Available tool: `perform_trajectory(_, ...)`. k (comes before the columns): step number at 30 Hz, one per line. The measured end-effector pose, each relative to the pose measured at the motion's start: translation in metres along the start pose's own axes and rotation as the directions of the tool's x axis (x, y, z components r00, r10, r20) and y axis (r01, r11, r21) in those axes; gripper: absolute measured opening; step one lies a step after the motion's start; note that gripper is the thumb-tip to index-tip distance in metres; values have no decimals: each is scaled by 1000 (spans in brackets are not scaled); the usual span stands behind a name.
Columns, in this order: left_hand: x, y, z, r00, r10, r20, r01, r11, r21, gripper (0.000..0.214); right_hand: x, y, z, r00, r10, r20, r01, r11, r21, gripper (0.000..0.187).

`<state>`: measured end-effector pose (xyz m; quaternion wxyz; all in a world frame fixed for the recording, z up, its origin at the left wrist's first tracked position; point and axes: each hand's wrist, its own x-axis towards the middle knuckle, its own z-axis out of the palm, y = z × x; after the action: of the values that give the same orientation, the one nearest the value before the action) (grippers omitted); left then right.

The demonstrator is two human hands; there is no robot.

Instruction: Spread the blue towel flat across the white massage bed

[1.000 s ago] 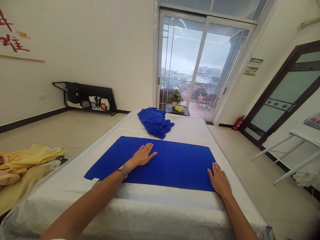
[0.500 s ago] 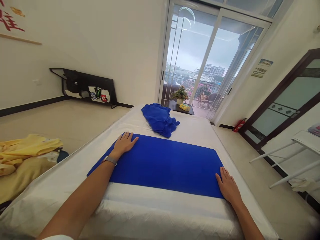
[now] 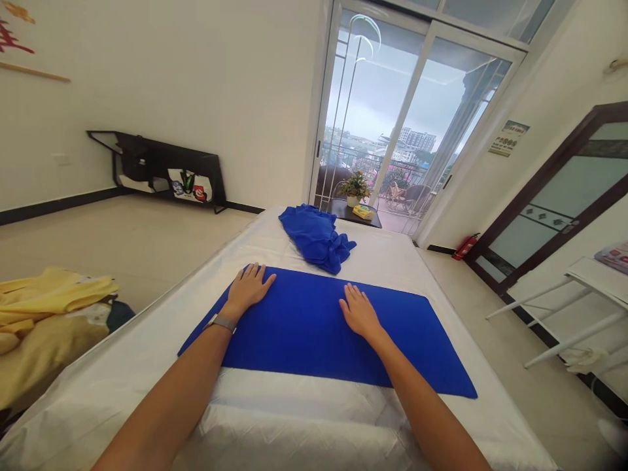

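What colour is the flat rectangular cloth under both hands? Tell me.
Solid bright blue; the flat cloth shows best in the head view.

**Cut off at the edges, too small to read**

The left forearm (image 3: 167, 405) and right forearm (image 3: 432, 412) both run off the bottom edge, elbows out of frame. The left edge cuts the yellow clothing (image 3: 44, 294), the right a pinkish package (image 3: 613, 256). The wall notice (image 3: 505, 139) and the yellow packet (image 3: 364, 212) on the side table (image 3: 341, 210) are too small to make out.

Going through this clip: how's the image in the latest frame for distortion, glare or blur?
Head view: wide-angle distortion tilts the glass door and stretches the left arm and right arm; the blue cloth looks sharp; the lower right corner is smeared.
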<state>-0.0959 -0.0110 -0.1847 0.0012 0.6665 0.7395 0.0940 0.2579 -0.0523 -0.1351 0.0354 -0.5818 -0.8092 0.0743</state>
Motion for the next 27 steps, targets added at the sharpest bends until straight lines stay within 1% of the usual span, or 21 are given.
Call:
perform_trajectory(1, 0, 0, 0, 1000, 3, 2, -3, 1000, 9, 80, 13, -6, 3, 1000, -2, 17, 2, 1000, 27, 70)
perform_trajectory(3, 0, -1, 0, 1000, 12, 4, -12, 1000, 27, 80, 31, -8, 9, 999, 12, 43, -15, 999, 50, 72)
perform_trajectory(5, 1, -2, 1, 1000, 14, 2, -14, 999, 33, 80, 37, 2, 15, 998, 39, 54, -42, 998, 52, 73)
perform_trajectory(7, 2, -2, 3, 1000, 13, -5, -13, 999, 33, 80, 35, 23, 18, 996, 71, 51, -73, 996, 40, 73)
perform_trajectory(9, 2, -3, 4, 1000, 7, -11, -7, 999, 38, 79, 25, 56, 17, 992, 123, 35, -123, 992, 16, 72)
perform_trajectory(11, 3, -3, 5, 1000, 9, -16, -8, 999, 45, 78, 10, 98, 12, 979, 201, 13, -201, 980, -13, 69)
perform_trajectory(13, 3, -3, 5, 1000, 15, -20, -14, 999, 49, 77, -7, 144, 8, 953, 303, -14, -303, 952, -33, 69)
perform_trajectory(15, 3, -4, 6, 999, 23, -22, -22, 999, 50, 77, -23, 186, 4, 912, 409, -39, -410, 911, -44, 70)
perform_trajectory(17, 4, -5, 6, 1000, 20, -15, -19, 999, 47, 78, -35, 217, 2, 878, 475, -65, -478, 877, -45, 72)
perform_trajectory(18, 5, -6, 7, 1000, 17, -9, -17, 999, 45, 78, -39, 227, 3, 870, 488, -75, -492, 870, -45, 72)
perform_trajectory(19, 5, -7, 7, 1000, 14, -4, -13, 999, 44, 79, -41, 234, 4, 867, 491, -82, -496, 867, -46, 72)
perform_trajectory(21, 6, -9, 9, 1000, 16, -1, -16, 999, 49, 79, -43, 240, 6, 870, 483, -94, -489, 871, -49, 73)
perform_trajectory(27, 5, -10, 9, 999, 35, 1, -35, 998, 58, 78, -41, 234, 9, 876, 470, -103, -476, 879, -34, 75)
